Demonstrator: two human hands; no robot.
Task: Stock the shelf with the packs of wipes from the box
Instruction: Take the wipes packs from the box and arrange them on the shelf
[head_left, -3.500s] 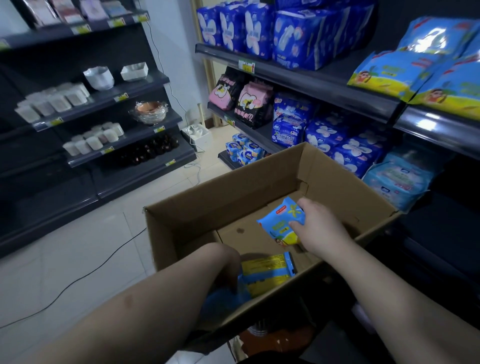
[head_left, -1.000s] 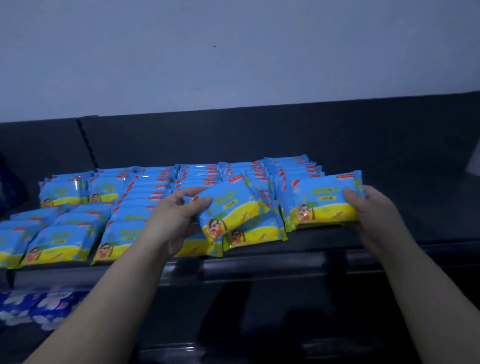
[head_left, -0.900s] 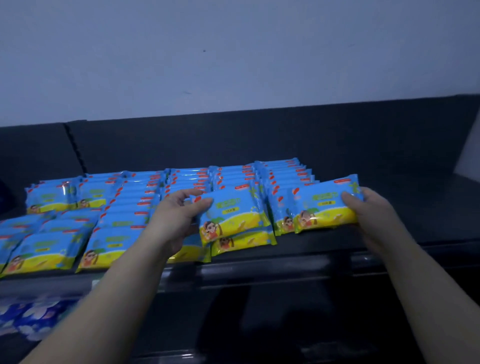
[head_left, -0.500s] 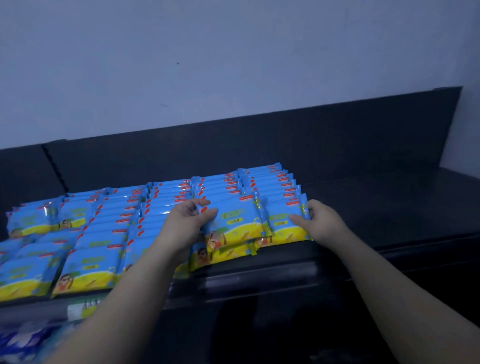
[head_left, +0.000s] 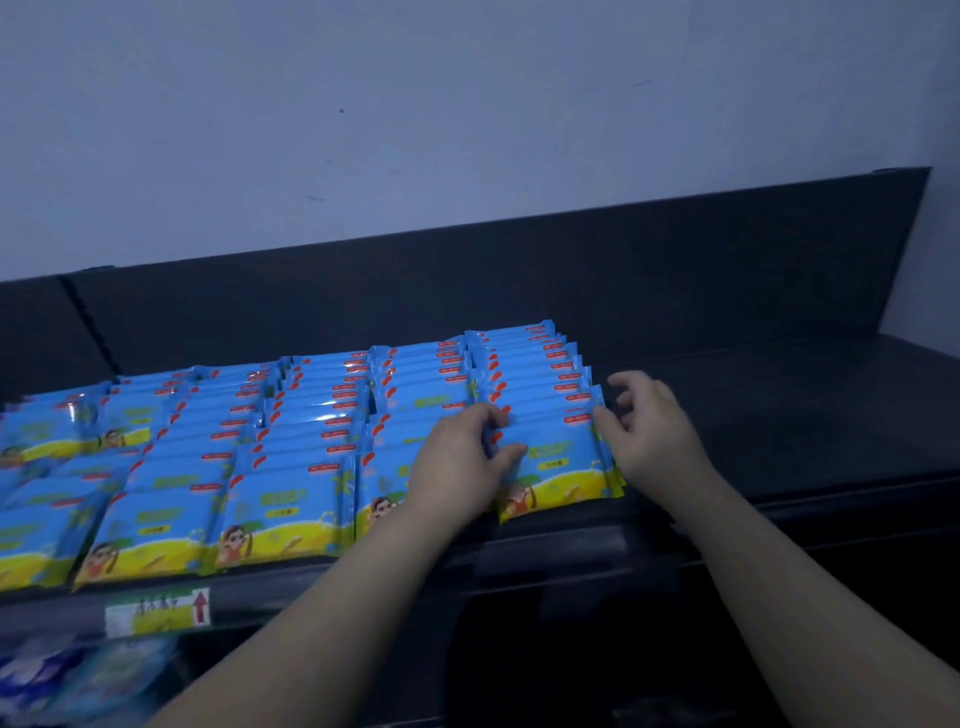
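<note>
Alignment at the shelf (head_left: 779, 415) front: pinching the left edge of the front pack of wipes (head_left: 561, 467) with the left hand (head_left: 462, 462), nudging its right edge with the loosely spread, empty right hand (head_left: 649, 431), probably squaring it against the rows of packs (head_left: 311, 415) overlapping behind.

Both forearms are extended toward the front pack (head_left: 558, 467). The left hand (head_left: 460, 462) is curled round the pack's left edge, thumb laid on its face; the right hand (head_left: 649, 431) is held loosely spread against its right edge.
</note>
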